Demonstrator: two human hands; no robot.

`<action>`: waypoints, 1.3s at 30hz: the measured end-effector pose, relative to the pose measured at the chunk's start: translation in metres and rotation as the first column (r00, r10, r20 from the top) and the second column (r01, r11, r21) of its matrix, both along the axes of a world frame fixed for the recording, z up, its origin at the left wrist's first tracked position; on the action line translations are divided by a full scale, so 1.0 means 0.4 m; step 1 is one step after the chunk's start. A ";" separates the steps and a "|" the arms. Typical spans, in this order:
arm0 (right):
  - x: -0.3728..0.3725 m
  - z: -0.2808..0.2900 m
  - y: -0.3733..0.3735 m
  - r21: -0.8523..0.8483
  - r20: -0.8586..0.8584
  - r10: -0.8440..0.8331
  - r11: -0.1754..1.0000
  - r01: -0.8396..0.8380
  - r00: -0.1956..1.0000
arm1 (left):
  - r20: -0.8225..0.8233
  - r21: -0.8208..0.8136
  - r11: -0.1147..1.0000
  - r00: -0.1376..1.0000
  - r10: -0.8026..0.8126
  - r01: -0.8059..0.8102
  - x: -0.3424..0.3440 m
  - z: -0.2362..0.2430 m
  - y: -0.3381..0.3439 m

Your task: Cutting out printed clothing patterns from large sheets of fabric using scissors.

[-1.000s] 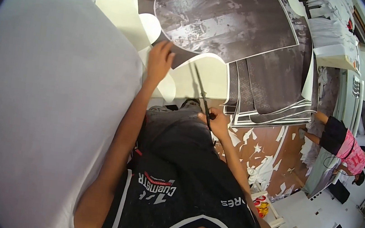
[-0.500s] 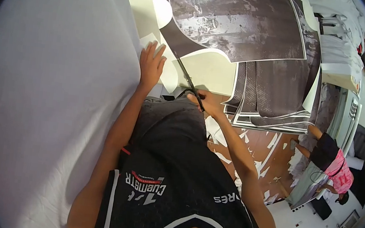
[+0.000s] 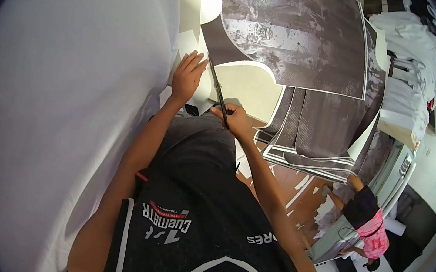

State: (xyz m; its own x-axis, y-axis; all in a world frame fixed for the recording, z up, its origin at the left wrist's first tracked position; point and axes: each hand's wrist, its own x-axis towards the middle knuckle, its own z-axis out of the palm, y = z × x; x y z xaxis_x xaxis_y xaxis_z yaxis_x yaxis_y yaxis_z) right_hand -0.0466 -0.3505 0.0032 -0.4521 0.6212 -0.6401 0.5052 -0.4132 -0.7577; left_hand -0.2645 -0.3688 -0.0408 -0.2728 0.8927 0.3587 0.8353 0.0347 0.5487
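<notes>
In my right hand (image 3: 233, 119) is a pair of long dark scissors (image 3: 218, 87), its blades pointing away from me along the edge of a dark printed sheet (image 3: 224, 44). My fingers wrap the handles near the table's front edge. My left hand (image 3: 189, 75) lies flat with fingers stretched on a white paper strip (image 3: 197, 92), just left of the blades. A large printed panel (image 3: 295, 37) with grey blotches and a white border rests on the table beyond the scissors. Whether the blade tips are inside the paper is hard to make out.
White cloth (image 3: 71, 91) hangs along the left side. More dark printed sheets (image 3: 328, 122) overhang the table at right. Paper scraps (image 3: 302, 181) litter the brown floor (image 3: 289, 199). A person in a pink top (image 3: 374, 231) works at the far right, near piled white fabric (image 3: 409, 45).
The whole view has shifted a little. My right hand and the scissors stand closer to my left hand, which still presses the paper strip.
</notes>
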 end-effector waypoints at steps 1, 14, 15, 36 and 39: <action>0.001 -0.012 0.003 0.000 -0.011 -0.030 1.000 0.030 1.000 | -0.013 0.000 1.000 1.000 -0.007 0.007 -0.001 -0.002 0.008; -0.154 -0.027 0.141 0.008 -0.031 0.008 1.000 -0.008 0.999 | 0.008 -0.013 1.000 1.000 -0.021 0.021 -0.006 0.012 0.002; -0.176 -0.026 0.155 0.021 -0.070 -0.020 1.000 0.021 0.997 | 0.004 -0.009 0.999 0.999 -0.032 0.032 -0.008 0.017 0.008; -0.475 0.023 -0.080 -0.138 -0.126 -0.450 0.890 0.434 0.884 | -0.200 -0.165 0.889 0.868 -0.454 0.427 -0.367 0.041 0.412; -0.629 0.045 -0.031 -0.227 -0.146 -0.608 0.789 0.572 0.781 | -0.198 -0.132 0.898 0.877 -0.438 0.419 -0.397 0.046 0.394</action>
State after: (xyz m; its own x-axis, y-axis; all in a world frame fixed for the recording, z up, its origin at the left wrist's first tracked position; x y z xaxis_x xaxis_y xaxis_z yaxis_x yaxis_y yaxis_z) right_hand -0.2982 -0.3630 0.0210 -0.1597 0.7047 -0.6913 -0.0332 -0.7038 -0.7097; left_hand -0.4234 -0.2112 -0.0225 0.2195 0.9333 0.2842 0.8763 -0.3167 0.3631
